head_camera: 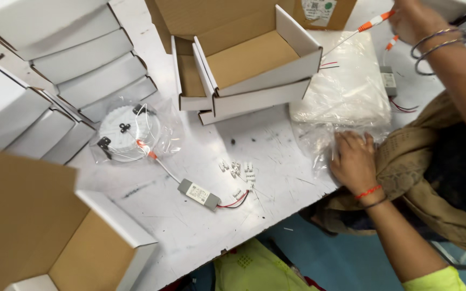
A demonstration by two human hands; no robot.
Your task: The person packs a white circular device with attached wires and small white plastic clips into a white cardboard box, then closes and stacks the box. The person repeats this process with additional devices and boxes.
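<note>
My left hand (354, 161) lies flat on a loose clear plastic bag (319, 137) at the table's near edge, just in front of a stack of clear bags (346, 86). It wears a red thread and a dark band at the wrist. My right hand (412, 19), with bangles on the wrist, is raised at the far right. It grips a wire with an orange and white connector (372, 22). A small grey driver box (388, 81) with red and black leads lies on the table below it. A white object at the top right corner is mostly cut off.
A round white lamp in a clear bag (130, 132) lies mid-table, its wire running to a grey driver (199, 194). Several small white connectors (238, 170) lie beside it. Open white cartons (254, 64) stand behind, folded cartons (82, 64) at left, and an open box (103, 253) at the near left.
</note>
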